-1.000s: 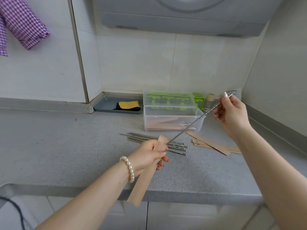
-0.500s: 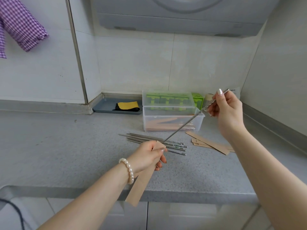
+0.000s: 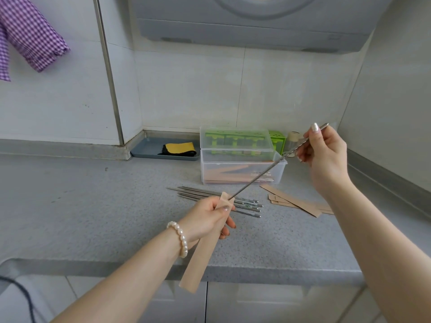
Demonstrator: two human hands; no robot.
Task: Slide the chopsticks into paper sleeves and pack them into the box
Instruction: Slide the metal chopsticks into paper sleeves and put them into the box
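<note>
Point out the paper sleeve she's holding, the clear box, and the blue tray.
paper sleeve [image 3: 200, 257], head view, lower half below the hand
clear box [image 3: 242, 170], head view, front wall
blue tray [image 3: 144, 149], head view, bare floor

grey tray [image 3: 144, 149] holding yellow cloth [image 3: 179, 148], purple gingham cloth [image 3: 30, 40]

No text, label, brand, number or sign is legible on anything in view on the countertop.

On the counter [image 3: 93, 217], loose chopsticks [image 3: 217, 200] lie left of the empty sleeves [image 3: 296, 202]; the box [image 3: 242, 169] sits behind both, a tray [image 3: 149, 148] farther left.
</note>
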